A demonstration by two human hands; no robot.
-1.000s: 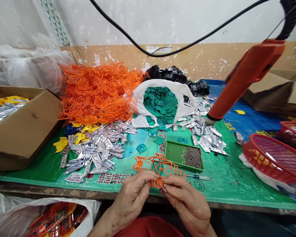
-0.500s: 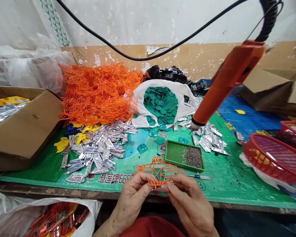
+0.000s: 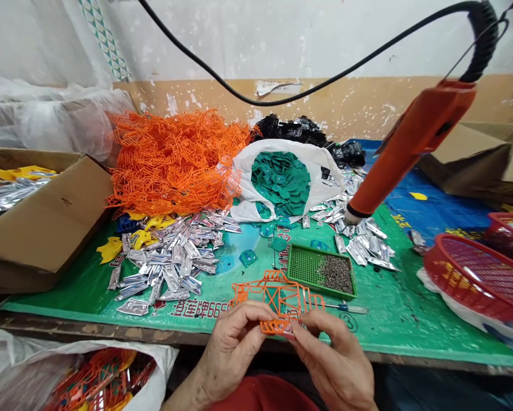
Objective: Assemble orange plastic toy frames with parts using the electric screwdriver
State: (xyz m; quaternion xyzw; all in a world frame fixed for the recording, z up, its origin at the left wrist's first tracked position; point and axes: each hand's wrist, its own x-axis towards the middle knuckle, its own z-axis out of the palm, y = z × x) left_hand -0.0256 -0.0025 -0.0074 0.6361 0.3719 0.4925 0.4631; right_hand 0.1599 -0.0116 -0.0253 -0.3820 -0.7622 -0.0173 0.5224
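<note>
Both my left hand (image 3: 233, 348) and my right hand (image 3: 336, 359) grip an orange plastic lattice frame (image 3: 277, 299) at its lower edge, just above the front of the bench. A small silver piece (image 3: 287, 330) shows between my thumbs, partly hidden by my fingers. Nearest beyond the frame lies a green perforated tray (image 3: 312, 270) holding a heap of small dark screws (image 3: 336, 274). A small screwdriver (image 3: 346, 308) lies on the green mat just beyond my right hand.
An orange electric screwdriver (image 3: 411, 145) hangs on a black coiled cord above the bench. Behind are a heap of orange frames (image 3: 175, 162), a white bag of green pieces (image 3: 280, 182), and silver foil pieces (image 3: 171, 262). A cardboard box (image 3: 46, 222) and red baskets (image 3: 475, 277) flank the mat.
The orange frame has turned in my hands, from a tilted angle to nearly level. The hanging screwdriver has swayed left and then back to the right.
</note>
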